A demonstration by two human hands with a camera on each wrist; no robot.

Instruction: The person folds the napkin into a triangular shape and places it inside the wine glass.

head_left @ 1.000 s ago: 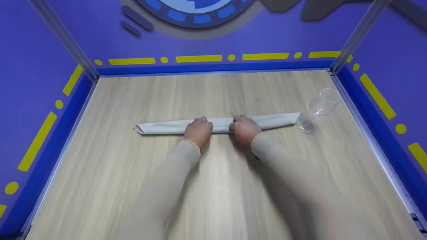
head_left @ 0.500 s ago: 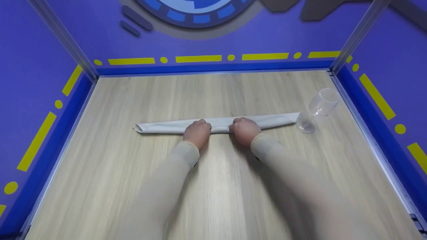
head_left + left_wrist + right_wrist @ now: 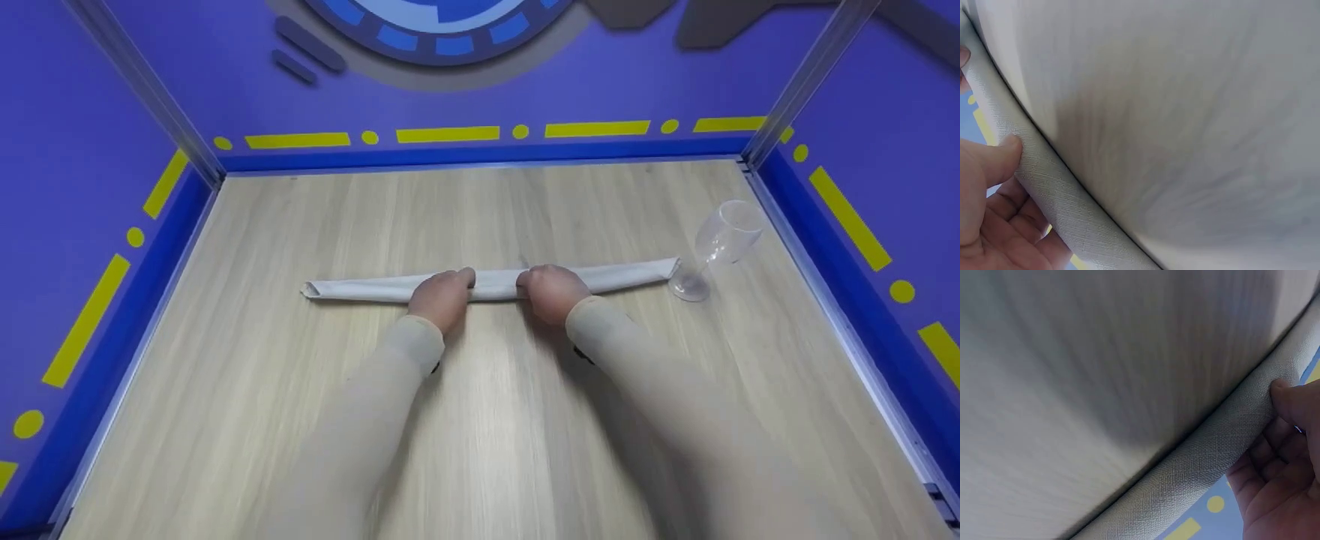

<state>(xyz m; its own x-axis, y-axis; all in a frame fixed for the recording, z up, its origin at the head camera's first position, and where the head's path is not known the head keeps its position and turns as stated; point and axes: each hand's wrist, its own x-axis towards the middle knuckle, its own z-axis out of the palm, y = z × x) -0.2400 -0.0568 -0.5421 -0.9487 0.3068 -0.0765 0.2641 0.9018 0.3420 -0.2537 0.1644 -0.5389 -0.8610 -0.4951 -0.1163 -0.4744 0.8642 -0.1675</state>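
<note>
Pale grey woven cloth tube (image 3: 496,285) stretches across a light wood-grain table (image 3: 480,420), roughly parallel to the table's back edge, in the head view. A person in long beige sleeves (image 3: 375,409) grips it near its middle with the left hand (image 3: 441,300) and right hand (image 3: 556,295), fabric showing between them. A clear stemmed wine glass (image 3: 729,234) stands near the table's right edge, its round foot just beside the tube's end; whether they touch cannot be told. Purple walls (image 3: 637,82) with yellow dashes and dots line the back and side edges.

Left wrist view: the left thumb lies on the weave, fingers bent at the roll's far side.

Right wrist view: the right hand pinches the roll likewise, thumb on the fabric, fingers curled and partly hidden.
</note>
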